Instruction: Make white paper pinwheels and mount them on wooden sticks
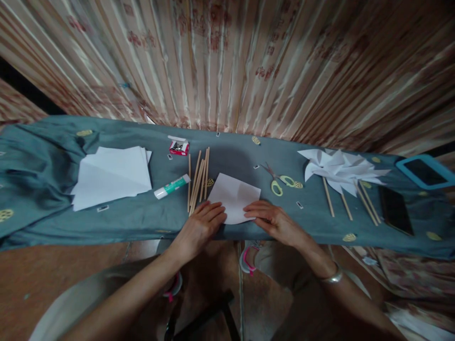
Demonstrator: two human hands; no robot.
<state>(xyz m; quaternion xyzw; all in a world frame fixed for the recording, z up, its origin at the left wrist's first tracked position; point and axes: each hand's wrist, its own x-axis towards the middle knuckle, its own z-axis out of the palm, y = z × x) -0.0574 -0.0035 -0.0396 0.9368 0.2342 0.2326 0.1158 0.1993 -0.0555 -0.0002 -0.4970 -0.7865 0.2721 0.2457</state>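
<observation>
A white sheet of paper (235,195) lies at the middle of the cloth-covered table, its near edge curling up. The fingers of my left hand (206,220) are over its left near corner, closed together on it, the thumb out of sight. At the right near corner, my right hand (272,218) pinches the sheet with fingers on top and thumb below. Just left of the paper several thin wooden sticks (199,180) lie side by side. Scissors (276,180) with yellow-green handles rest open to the right of the sheet.
Farther left are a glue stick (172,186), a small red box (179,147) with its lid up, and a stack of white paper (113,177). White paper pinwheels (337,166) on sticks, a dark phone (395,209) and a blue-framed device (426,171) lie right. A curtain (227,66) hangs behind.
</observation>
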